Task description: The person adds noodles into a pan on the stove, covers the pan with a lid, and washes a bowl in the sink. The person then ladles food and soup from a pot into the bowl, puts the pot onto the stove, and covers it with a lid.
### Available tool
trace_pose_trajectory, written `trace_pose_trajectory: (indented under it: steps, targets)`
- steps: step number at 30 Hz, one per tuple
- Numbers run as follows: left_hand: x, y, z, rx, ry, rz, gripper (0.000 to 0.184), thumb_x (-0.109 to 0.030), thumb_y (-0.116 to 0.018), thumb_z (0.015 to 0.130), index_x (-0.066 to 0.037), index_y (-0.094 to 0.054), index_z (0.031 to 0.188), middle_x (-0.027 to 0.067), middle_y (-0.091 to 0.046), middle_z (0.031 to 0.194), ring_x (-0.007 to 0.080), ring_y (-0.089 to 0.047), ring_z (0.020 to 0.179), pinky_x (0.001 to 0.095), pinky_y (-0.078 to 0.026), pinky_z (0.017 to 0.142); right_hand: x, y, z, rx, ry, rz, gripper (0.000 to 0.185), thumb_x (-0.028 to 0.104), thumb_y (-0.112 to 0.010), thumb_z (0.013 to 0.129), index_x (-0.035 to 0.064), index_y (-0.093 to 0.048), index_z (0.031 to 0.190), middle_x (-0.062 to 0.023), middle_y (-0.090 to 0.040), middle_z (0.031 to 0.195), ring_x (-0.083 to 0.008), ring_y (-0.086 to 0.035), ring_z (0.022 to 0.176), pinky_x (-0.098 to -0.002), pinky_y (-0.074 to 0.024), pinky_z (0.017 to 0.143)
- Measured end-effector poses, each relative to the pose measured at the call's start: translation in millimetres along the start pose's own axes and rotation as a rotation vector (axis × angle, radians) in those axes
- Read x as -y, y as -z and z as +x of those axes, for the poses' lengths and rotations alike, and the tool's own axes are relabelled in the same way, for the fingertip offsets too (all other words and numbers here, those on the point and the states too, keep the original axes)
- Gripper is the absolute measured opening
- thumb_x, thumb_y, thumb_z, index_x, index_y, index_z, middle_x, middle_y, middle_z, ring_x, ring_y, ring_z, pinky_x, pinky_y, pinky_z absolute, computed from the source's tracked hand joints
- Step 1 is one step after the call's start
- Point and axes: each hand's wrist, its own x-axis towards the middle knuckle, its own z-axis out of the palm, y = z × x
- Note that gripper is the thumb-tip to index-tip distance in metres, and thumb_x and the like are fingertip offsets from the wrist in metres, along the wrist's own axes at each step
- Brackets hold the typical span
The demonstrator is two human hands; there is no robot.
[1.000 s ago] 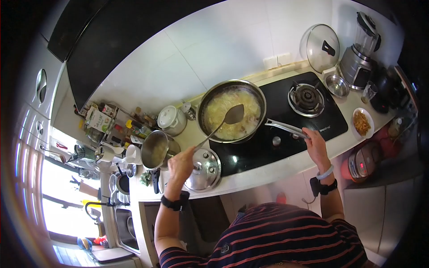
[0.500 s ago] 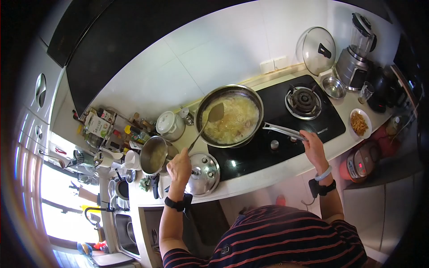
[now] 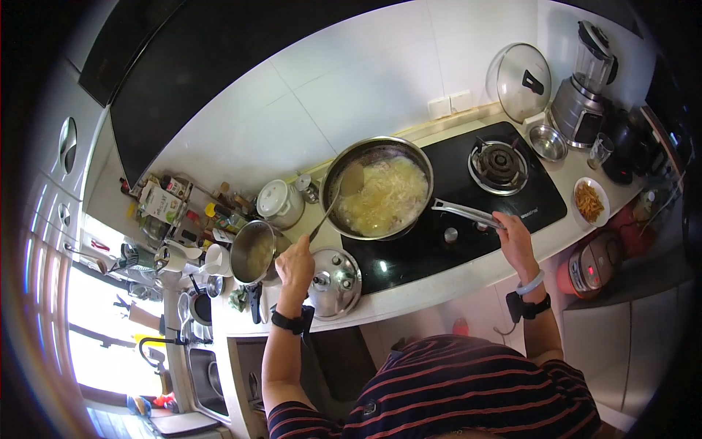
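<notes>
- The striped shirt (image 3: 468, 388) fills the bottom centre of the frame, with a forearm rising on either side.
- Left hand (image 3: 295, 265), left of centre: fingers curled shut around the handle of the spatula (image 3: 352, 180).
- Right hand (image 3: 516, 238), right of centre: fingers closed around the end of the pan's steel handle (image 3: 469, 213); single fingertips are too small to tell.
- The steel lid (image 3: 334, 287) lies knob up on the counter (image 3: 398, 304), near the left hand; whether they touch, I cannot tell.
- The steel pot (image 3: 256, 252), left of the hand, holds pale food; its black handle points down the frame.
- The red cooker (image 3: 589, 265) is at the right, below the plate (image 3: 602, 194) of brown strips.
- The pan (image 3: 428, 162) sits mid-frame on the left of the black stove (image 3: 528, 194), full of pale yellow, frothy food. The spatula's blade tilts over its left part; how deep it dips is unclear.
- The bare burner (image 3: 499, 168) is right of the pan.
- The white pot (image 3: 279, 205) is behind the steel pot.
- Upper right: the small bowl (image 3: 547, 143), the glass lid (image 3: 523, 84) leaning at the wall, and the blender (image 3: 580, 102).
</notes>
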Motion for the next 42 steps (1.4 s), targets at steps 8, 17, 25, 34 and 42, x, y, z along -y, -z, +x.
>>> trace_pose_trajectory:
  steps: [8, 17, 25, 34, 42]
  targets:
    - [-12, 26, -13, 0.016, -0.088, 0.03, 0.017, -0.008, -0.05, 0.078, -0.014, -0.056, 0.092, 0.0131, -0.06, 0.067, 0.0328, -0.061, 0.064, 0.0445, -0.046, 0.053, 2, 2, -1, 0.003, -0.008, -0.014, 0.035, -0.005, -0.058, 0.077, 0.0056, -0.057, 0.11, -0.0145, -0.058, 0.094, -0.0307, -0.058, 0.085, -0.0361, -0.0471, 0.072]
    - [-22, -20, -10, -0.032, -0.18, 0.061, 0.026, -0.005, -0.054, 0.073, -0.016, -0.053, 0.097, 0.011, -0.059, 0.075, 0.0318, -0.061, 0.064, 0.0417, -0.048, 0.051, -4, 0, -1, -0.001, 0.023, 0.012, 0.036, -0.005, -0.058, 0.077, 0.0059, -0.057, 0.111, -0.014, -0.058, 0.095, -0.0294, -0.058, 0.085, -0.0339, -0.0471, 0.071]
    - [-5, 13, -29, -0.003, -0.113, 0.069, 0.021, -0.006, -0.052, 0.075, -0.014, -0.054, 0.094, 0.0108, -0.059, 0.067, 0.032, -0.061, 0.061, 0.0418, -0.046, 0.049, -4, 0, -2, -0.022, 0.047, -0.009, 0.036, -0.005, -0.058, 0.077, 0.0068, -0.057, 0.112, -0.0136, -0.057, 0.093, -0.03, -0.057, 0.082, -0.0341, -0.0465, 0.07]
    - [-19, 0, -18, 0.035, -0.036, 0.075, 0.02, -0.006, -0.051, 0.076, -0.015, -0.054, 0.094, 0.0124, -0.061, 0.069, 0.0308, -0.062, 0.062, 0.0419, -0.046, 0.05, -3, 3, -2, 0.016, 0.026, -0.044, 0.039, -0.006, -0.059, 0.075, 0.006, -0.057, 0.112, -0.0135, -0.057, 0.092, -0.0303, -0.057, 0.083, -0.0346, -0.0467, 0.072]
    - [-43, -32, 16, -0.073, -0.088, -0.002, 0.022, -0.008, -0.049, 0.078, -0.016, -0.056, 0.097, 0.0128, -0.062, 0.07, 0.0308, -0.063, 0.063, 0.041, -0.048, 0.053, -1, 5, -8, -0.004, 0.045, -0.07, 0.043, -0.006, -0.06, 0.075, 0.0059, -0.054, 0.116, -0.0157, -0.05, 0.108, -0.0291, -0.054, 0.096, -0.0316, -0.0467, 0.077]
